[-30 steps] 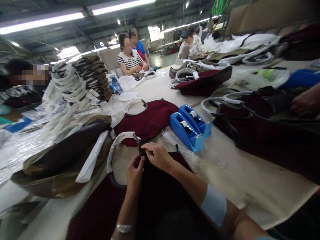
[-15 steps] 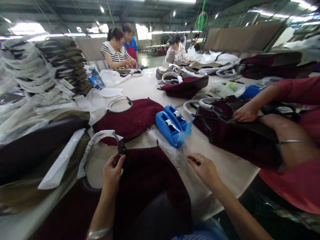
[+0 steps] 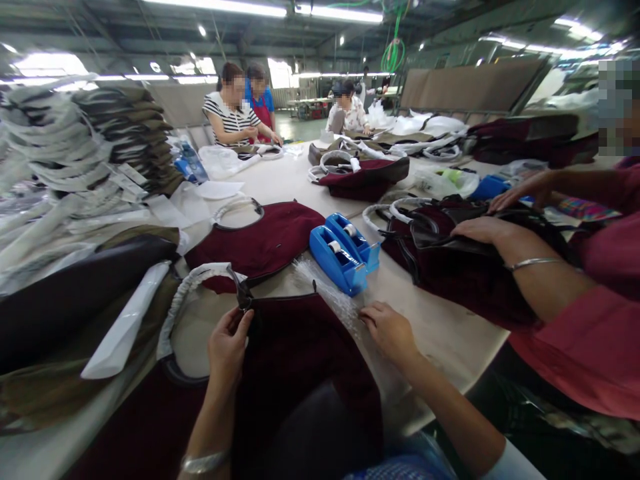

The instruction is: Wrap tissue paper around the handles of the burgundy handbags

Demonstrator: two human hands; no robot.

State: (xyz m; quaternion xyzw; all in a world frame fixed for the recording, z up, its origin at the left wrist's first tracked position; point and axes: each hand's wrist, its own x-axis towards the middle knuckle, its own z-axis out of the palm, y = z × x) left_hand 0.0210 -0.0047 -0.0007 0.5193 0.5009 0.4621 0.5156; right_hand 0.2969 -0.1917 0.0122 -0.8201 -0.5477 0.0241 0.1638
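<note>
The blue tape dispensers (image 3: 336, 265) stand side by side on the pale counter (image 3: 435, 333). Nearer the person than the dispensers, and to their left, lies a dark maroon bag (image 3: 305, 360). The left hand (image 3: 226, 347) pinches this bag between thumb and fingers at the foot of its white-wrapped handle (image 3: 175, 303). Just in front of the dispensers, the right hand (image 3: 393, 332) has its fingers curled and close together at the edge of a bunch of clear plastic strands (image 3: 330, 293); whether it grips one I cannot tell.

Left of the dispensers, just beside them, is a second maroon bag (image 3: 265, 240). Farther left lie a white strip (image 3: 127, 323) and, behind it, a tall stack of bags (image 3: 127, 137). Right of the dispensers, a co-worker's hands (image 3: 483, 231) rest on another dark bag (image 3: 463, 277).
</note>
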